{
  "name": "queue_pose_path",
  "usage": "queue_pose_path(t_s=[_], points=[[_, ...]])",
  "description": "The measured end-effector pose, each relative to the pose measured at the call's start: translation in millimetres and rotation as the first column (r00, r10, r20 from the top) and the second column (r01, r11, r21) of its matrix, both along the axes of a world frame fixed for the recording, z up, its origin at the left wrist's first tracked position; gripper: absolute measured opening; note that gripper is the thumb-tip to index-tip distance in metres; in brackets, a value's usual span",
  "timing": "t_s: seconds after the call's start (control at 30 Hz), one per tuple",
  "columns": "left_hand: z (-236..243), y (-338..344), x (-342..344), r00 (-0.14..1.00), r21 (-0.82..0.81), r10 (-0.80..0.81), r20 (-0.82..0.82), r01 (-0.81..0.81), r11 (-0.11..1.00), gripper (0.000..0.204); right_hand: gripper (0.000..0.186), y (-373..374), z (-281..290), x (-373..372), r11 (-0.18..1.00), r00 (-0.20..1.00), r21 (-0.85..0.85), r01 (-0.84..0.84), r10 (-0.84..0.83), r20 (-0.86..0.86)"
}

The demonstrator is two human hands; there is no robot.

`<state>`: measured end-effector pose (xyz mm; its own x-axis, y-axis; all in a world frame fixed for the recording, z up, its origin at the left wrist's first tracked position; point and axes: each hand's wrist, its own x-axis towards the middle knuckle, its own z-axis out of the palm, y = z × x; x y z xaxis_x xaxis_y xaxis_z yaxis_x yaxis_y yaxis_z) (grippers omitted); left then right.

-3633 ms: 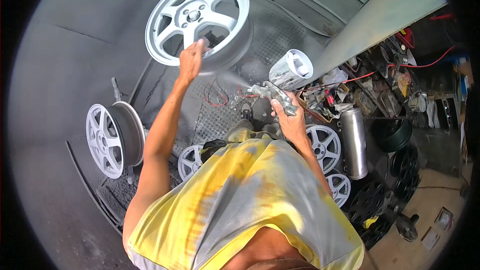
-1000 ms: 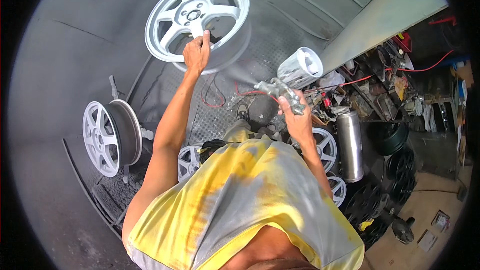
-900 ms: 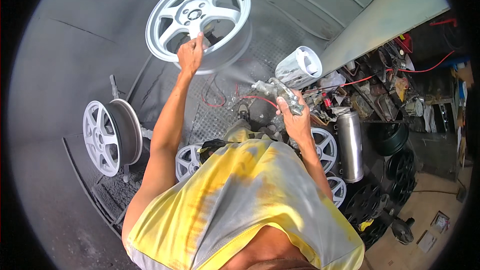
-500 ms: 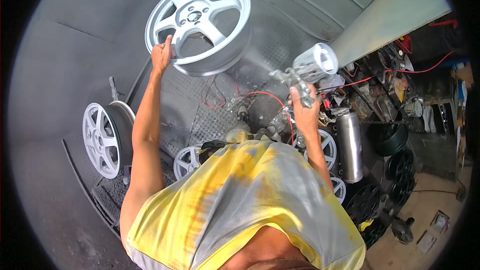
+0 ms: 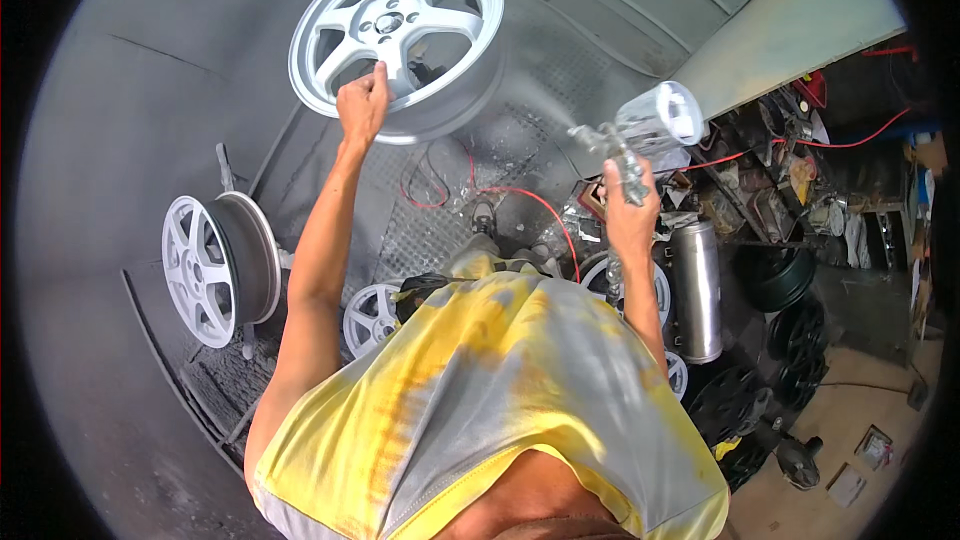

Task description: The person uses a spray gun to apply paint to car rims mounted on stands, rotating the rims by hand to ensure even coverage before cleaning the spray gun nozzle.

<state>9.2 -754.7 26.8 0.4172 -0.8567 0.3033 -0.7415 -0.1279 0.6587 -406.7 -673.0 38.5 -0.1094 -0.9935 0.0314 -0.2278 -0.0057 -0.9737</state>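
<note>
A light-coloured alloy wheel [image 5: 420,15] is raised at the upper middle, its spoked face tilted toward me. At its lower edge, my left hand [image 5: 363,105] is curled against the rim with one finger stretched up over it; the wheel's own support is hidden. My right hand [image 5: 630,215] grips a metal spray gun [image 5: 612,155] with a clear cup [image 5: 655,120] on it. Its nozzle points left toward the wheel, and a pale mist drifts from it. The mist hangs in the gap between gun and wheel.
Another white wheel [image 5: 200,270] stands upright at the left; a smaller-looking one [image 5: 370,320] is beside my torso. A red hose [image 5: 545,205] crosses the patterned floor [image 5: 410,230]. A metal cylinder [image 5: 697,290], dark wheels [image 5: 725,405] and a cluttered shelf [image 5: 790,185] fill the right side.
My left hand has moved right along the wheel's lower edge, and the wheel's spokes have turned. My right hand has shifted right with the spray gun, widening the gap to the wheel.
</note>
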Motion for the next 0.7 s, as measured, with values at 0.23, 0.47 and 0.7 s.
queue_pose_path(t_s=[0.23,0.47,0.7], points=[[-7.9,-12.7,-36.5,0.992,0.051,0.126,0.005,-0.126,0.991,0.059,0.026,7.4,1.3,6.5,0.996,0.987,-0.031,-0.079,0.083,0.140],[-17.0,-5.2,-12.9,0.986,0.006,0.138,-0.092,-0.138,0.990,0.067,0.027,28.4,-0.9,23.6,0.962,0.943,0.052,-0.269,0.253,0.215],[-28.6,-3.8,45.6,0.975,0.020,0.128,-0.179,-0.126,0.992,0.062,0.028,-7.2,13.5,11.1,0.992,1.000,-0.126,-0.005,0.009,0.024]])
